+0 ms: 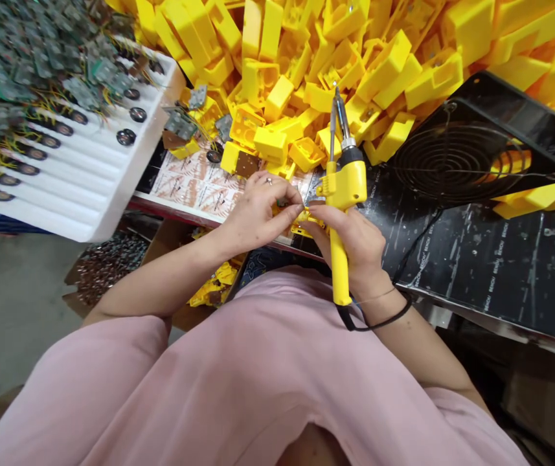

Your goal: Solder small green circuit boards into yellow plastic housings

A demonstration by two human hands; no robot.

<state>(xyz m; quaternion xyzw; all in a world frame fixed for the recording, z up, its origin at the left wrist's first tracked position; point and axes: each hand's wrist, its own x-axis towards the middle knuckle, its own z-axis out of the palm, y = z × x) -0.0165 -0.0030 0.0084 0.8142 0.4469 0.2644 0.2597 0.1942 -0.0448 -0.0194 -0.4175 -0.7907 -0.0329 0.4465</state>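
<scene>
My right hand [362, 243] is closed around a yellow soldering gun [348, 188], its metal tip pointing up and away from me. My left hand [265, 210] is pinched, thumb against forefinger, close to the right fingertips. Between and under the fingers sits a small yellow plastic housing [301, 228], mostly covered by them. What the left fingertips pinch is too small to make out. Just beyond the hands lie yellow housings [271, 144], one with a brown board [247, 164] on it.
A large heap of yellow plastic cases [388, 65] fills the back. At left, a white foam tray [80, 197] bears green circuit boards with wires and round black parts. A black fan [447, 152] stands at right on the black bench [481, 259]. Below, a box contains yellow parts [216, 285].
</scene>
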